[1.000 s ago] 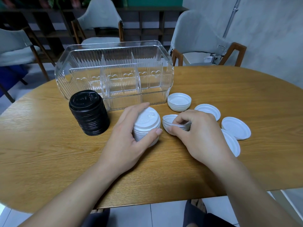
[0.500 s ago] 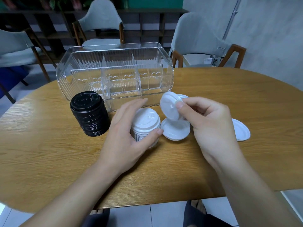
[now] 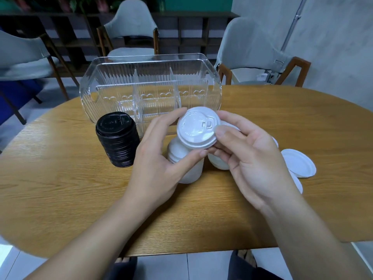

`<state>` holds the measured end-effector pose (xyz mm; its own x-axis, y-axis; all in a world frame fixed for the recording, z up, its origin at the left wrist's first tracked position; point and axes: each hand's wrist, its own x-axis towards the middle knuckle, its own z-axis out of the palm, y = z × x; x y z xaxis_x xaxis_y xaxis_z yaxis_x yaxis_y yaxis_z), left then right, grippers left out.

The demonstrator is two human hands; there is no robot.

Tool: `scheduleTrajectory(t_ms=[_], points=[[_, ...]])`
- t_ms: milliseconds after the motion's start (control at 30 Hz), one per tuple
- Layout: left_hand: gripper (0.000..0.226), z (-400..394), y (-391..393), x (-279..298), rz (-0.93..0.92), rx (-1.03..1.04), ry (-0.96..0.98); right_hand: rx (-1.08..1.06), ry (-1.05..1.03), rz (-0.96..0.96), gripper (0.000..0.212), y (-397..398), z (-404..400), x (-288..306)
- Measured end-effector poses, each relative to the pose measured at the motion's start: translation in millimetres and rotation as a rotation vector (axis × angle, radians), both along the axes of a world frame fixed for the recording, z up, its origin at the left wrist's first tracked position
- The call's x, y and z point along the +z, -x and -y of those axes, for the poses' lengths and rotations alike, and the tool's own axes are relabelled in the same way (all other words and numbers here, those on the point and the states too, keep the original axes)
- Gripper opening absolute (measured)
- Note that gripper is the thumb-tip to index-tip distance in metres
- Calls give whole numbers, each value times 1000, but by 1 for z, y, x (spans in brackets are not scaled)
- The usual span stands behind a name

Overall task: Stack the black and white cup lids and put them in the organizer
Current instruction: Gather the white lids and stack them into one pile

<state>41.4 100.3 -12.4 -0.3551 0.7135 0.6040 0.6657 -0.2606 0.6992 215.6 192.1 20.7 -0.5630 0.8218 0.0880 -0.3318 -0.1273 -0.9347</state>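
pinching one white lid (image 3: pixel 196 129) between both hands: left hand (image 3: pixel 159 158) and right hand (image 3: pixel 252 156) curled on its rim; left has let go of the white stack (image 3: pixel 187 164), lid raised above it.

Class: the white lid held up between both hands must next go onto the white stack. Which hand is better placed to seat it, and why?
Right. The right hand pinches the white lid by its rim; the left hand is curled round the white stack, steadying it beneath.
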Motion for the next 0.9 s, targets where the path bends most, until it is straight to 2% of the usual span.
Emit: scheduleTrajectory(t_ms=[167,233,400,567,633,900], points=[[64,6,3,-2,-47,40,16,-97,-550,294,69,0,4,-2],[64,8,6,-5,-77,50,19,-97,-666,402,72,2,6,-5],[70,11,11,-9,-139,58,41,-127,-683,484,64,8,10,-6],[117,12,12,-19,59,-47,189,-161,-637,514,56,10,2,-10],[127,12,13,-25,132,-76,270,-127,-643,515,55,13,1,-14],[122,8,12,-27,180,-78,327,3,-642,564,58,18,0,-24]])
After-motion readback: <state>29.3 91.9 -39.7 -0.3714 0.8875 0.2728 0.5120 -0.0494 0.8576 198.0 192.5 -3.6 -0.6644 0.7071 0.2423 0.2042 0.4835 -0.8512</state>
